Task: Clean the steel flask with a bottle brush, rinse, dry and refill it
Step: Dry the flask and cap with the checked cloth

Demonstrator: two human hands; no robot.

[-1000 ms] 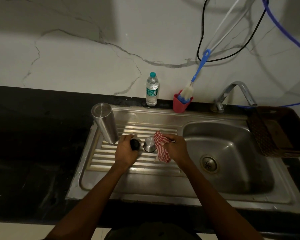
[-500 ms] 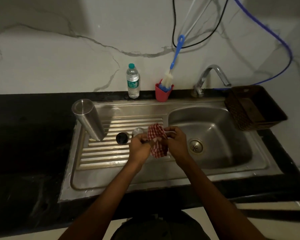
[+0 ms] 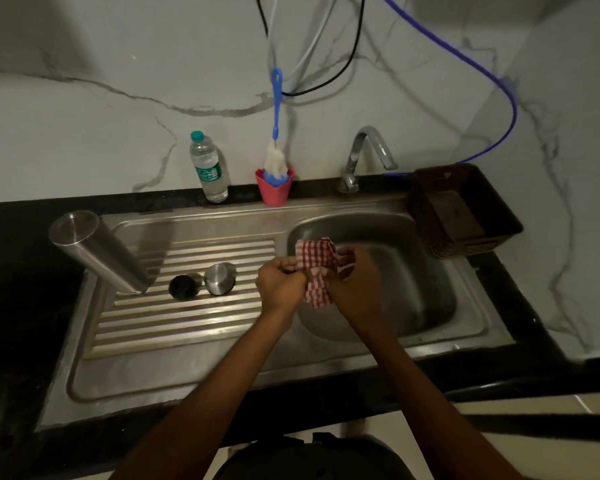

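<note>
The red checked cloth (image 3: 317, 271) is gripped by both the left hand (image 3: 280, 285) and the right hand (image 3: 355, 282); its lower folds are hidden between them. It is now held over the sink basin (image 3: 413, 271) rather than the ribbed drainboard (image 3: 174, 323). The steel flask (image 3: 97, 252) is stood inverted on that drainboard, two caps (image 3: 201, 284) just beside it. The bottle brush (image 3: 275, 147) is kept in a red cup (image 3: 274, 190) against the marble wall.

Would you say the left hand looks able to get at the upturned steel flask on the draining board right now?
Probably not at once: the left hand and right hand both grip the red checked cloth. Once it lets go, nothing blocks the way to the upturned steel flask.
</note>
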